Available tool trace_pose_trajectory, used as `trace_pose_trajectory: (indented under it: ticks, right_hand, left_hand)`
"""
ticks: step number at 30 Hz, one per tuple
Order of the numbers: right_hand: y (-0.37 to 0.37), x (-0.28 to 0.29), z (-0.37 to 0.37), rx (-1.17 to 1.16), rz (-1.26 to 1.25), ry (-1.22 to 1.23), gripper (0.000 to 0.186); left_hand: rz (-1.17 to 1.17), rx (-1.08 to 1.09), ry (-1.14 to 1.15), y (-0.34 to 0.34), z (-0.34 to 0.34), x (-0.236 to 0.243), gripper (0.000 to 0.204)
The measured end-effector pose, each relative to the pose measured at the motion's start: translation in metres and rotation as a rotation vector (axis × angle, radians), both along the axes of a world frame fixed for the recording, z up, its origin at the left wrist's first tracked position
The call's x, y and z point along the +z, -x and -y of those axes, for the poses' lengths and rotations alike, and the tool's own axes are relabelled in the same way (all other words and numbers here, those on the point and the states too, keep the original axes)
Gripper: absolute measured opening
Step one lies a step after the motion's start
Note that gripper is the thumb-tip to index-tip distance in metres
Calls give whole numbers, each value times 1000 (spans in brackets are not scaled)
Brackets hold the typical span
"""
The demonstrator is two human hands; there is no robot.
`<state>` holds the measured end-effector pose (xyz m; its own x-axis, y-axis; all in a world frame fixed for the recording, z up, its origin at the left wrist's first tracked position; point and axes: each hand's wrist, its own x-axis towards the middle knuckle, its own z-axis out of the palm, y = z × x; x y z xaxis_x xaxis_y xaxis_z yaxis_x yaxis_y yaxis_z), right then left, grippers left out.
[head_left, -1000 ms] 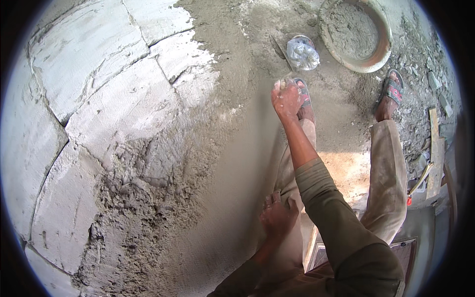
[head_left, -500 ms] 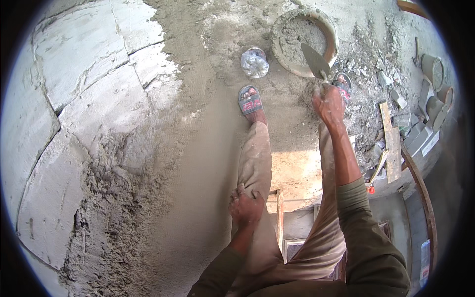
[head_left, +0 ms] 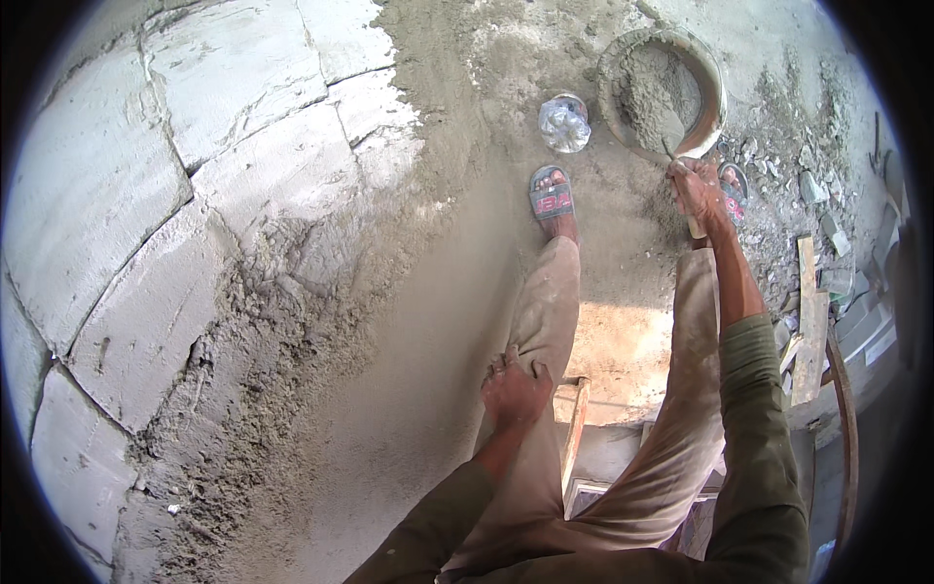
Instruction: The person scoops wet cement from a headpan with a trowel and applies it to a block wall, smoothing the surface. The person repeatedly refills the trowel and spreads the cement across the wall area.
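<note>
My right hand (head_left: 698, 193) is closed round the handle of a pointed trowel (head_left: 697, 229). The blade reaches the near side of a round basin (head_left: 719, 105), and grey mortar (head_left: 650, 97) covers most of it. My left hand (head_left: 518, 393) rests on my left trouser leg near the knee, fingers bent over the cloth and slightly apart, with nothing seen in it. Left of my legs, a wall face carries wet, rough grey mortar (head_left: 277, 360) beside a smoother grey band (head_left: 418, 331).
Pale blocks (head_left: 233, 88) with dark joints fill the upper left. A small bucket with clear plastic (head_left: 564, 124) stands ahead of my left sandal (head_left: 553, 197). Rubble, boards (head_left: 808, 321) and broken pieces lie at right. A wooden bar (head_left: 576, 428) shows between my legs.
My right hand has brought the trowel blade down into the basin's mortar; before, the blade showed bare over the rim. The whole view has shifted, and my left hand stays on my leg.
</note>
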<state>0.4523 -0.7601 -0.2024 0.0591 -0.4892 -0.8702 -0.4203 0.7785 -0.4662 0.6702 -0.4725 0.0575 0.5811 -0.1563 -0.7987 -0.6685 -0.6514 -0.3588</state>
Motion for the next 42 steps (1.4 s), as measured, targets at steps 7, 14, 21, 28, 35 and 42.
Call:
trace_pose_trajectory:
  ticks: [7,14,21,28,35,42]
  right_hand:
    - [-68,111,-35,-205,-119,373,34]
    - [-294,84,-83,-109,-395,426,40]
    - [-221,236,-124,175,120,450,26]
    - [-28,42,32,744,-661,499,22]
    - [39,-123,96,985,-410,933,25]
    - [57,15,47,360,-35,222,34]
  left_hand:
    - [-12,34,-28,-14,9,6,67]
    - [-134,-72,79,-26,-54,-20,64]
    - [-127,8,3,-14,-55,-19,66]
    - [17,62,0,-2,-8,-2,66]
    - [4,3,-1,33,-1,-12,66]
    - [87,-14,37,55,27,-9,65]
